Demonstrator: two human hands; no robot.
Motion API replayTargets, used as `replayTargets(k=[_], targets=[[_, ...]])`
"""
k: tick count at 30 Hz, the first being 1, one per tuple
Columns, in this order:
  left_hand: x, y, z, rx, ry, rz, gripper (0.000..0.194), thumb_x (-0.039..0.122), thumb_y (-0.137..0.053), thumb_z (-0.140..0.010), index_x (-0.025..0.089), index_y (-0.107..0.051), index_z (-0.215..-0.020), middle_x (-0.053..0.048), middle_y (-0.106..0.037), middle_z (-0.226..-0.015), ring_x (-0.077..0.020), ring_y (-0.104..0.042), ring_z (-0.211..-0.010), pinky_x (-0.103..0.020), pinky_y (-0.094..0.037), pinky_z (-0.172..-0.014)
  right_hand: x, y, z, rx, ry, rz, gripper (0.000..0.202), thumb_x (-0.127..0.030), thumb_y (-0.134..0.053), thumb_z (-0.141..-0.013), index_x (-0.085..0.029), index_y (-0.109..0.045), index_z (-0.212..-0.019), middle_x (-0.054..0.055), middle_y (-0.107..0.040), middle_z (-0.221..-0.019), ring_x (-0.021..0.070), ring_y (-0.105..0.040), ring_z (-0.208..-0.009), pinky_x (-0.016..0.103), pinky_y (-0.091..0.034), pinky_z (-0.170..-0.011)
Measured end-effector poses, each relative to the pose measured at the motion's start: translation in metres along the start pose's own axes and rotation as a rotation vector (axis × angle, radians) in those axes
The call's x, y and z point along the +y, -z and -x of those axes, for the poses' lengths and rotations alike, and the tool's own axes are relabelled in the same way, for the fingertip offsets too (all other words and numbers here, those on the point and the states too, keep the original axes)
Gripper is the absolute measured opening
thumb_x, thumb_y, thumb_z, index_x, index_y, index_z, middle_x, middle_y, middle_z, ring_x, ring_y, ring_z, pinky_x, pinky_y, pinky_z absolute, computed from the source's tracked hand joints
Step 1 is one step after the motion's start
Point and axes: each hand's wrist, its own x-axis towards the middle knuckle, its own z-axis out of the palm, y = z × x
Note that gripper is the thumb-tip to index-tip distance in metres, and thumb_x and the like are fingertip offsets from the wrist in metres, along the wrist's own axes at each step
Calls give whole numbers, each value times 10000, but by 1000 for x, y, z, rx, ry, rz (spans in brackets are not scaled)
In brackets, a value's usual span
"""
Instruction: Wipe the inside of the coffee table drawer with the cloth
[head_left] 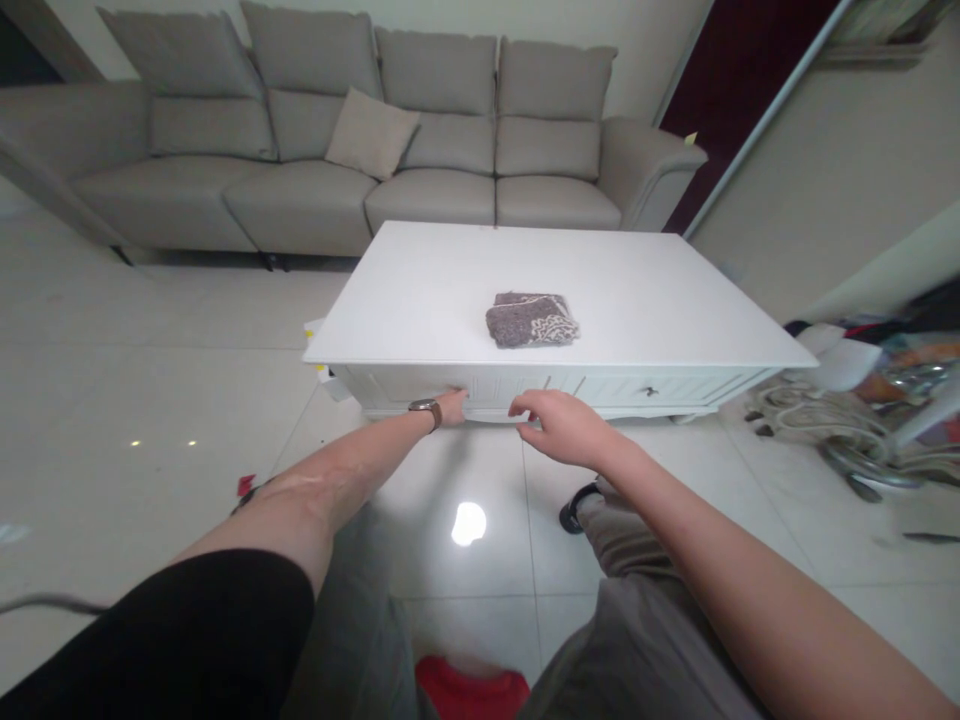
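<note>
My left hand (452, 406), with a watch (426, 408) on its wrist, reaches the left drawer front (390, 386) of a white coffee table (435, 290). Its fingers are closed at the place of the drawer knob, which they hide. Just right of it, my right hand (561, 424) hovers before the table's front with fingers loosely bent and thumb apart, holding nothing. A folded grey-brown knitted cloth (525, 322) with white cord-like trim lies on the tabletop near its front edge. The right drawer's knob (651, 391) is uncovered.
Behind the table stands a long grey sofa (435, 195) with a beige cushion (371, 133). At the right, a heap of fabric and cords (802, 425) surrounds a metal stand base (862, 465). A red object (471, 690) shows between my legs on the tiled floor (480, 570).
</note>
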Motion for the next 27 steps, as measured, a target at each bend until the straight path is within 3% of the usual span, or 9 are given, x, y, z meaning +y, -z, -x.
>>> replayTargets(k=[8,19,27], targets=[[9,4,-4,-39,60,-71,721,367,-709,-742,154,-502,-1398,-175,-606,-1360,-284,-634,-1200,-352,-510,-976,15,-2,-1,-75,-59,43,234,-242,-583,-901,-204,-719,-1088,82,-745,-1127,230,-677,-985,322,-482,-849],[15,-5,21,-69,-16,-102,695,285,-769,-686,177,-560,-1340,-140,-623,-1353,-282,-634,-1200,-360,-516,-1005,19,-13,-17,-257,-72,103,391,-249,-595,-913,-148,-673,-1283,137,-674,-1335,292,-613,-1248,385,-454,-1059],[24,-12,48,-115,-78,-129,714,297,-805,-664,149,-574,-1322,-166,-615,-1377,-316,-613,-1251,-391,-501,-1048,17,-23,-34,-340,-80,133,478,-234,-612,-903,-87,-641,-1357,180,-651,-1375,297,-609,-1278,364,-463,-1069]])
